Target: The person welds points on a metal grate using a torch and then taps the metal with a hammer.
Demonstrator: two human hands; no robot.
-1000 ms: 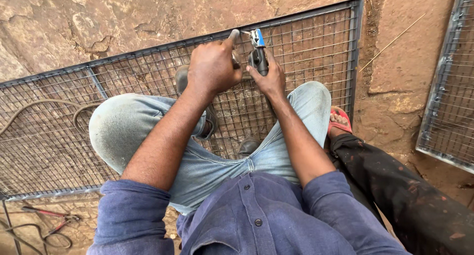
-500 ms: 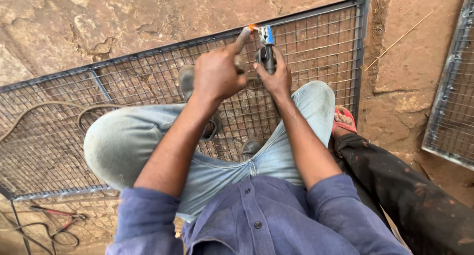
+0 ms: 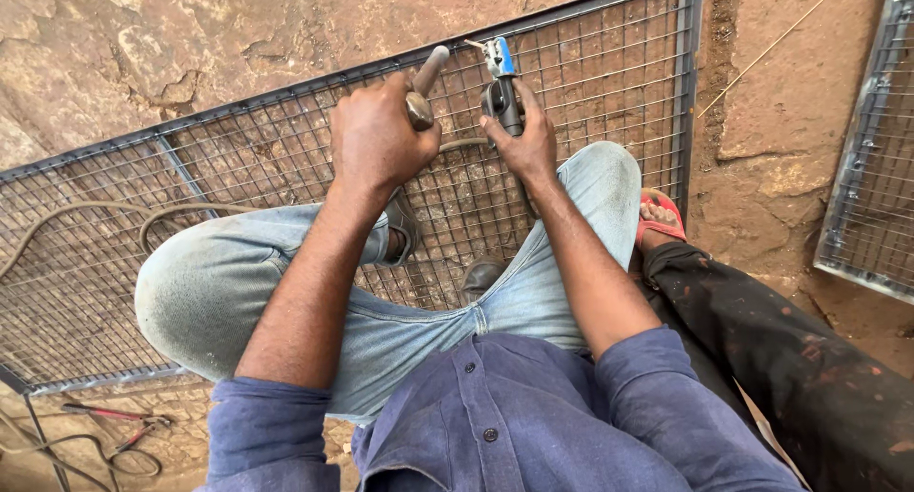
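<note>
We see a grey-handled tool (image 3: pixel 424 87) gripped upright in the left hand (image 3: pixel 379 138), its handle tilting up and right. Just beside it, the right hand (image 3: pixel 526 141) clasps a blue-topped electrode holder (image 3: pixel 501 82) over the wire mesh panel (image 3: pixel 571 82).

Bright, even daylight — soft shadows, sharp focus, slight edge distortion

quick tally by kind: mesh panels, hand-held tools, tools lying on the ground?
Wire mesh panels: 2, one under the hands, one at right
Hand-held tools: 2, hammer in left hand, electrode holder in right hand
Red-handled pliers on ground: 1
Total: 5
</note>
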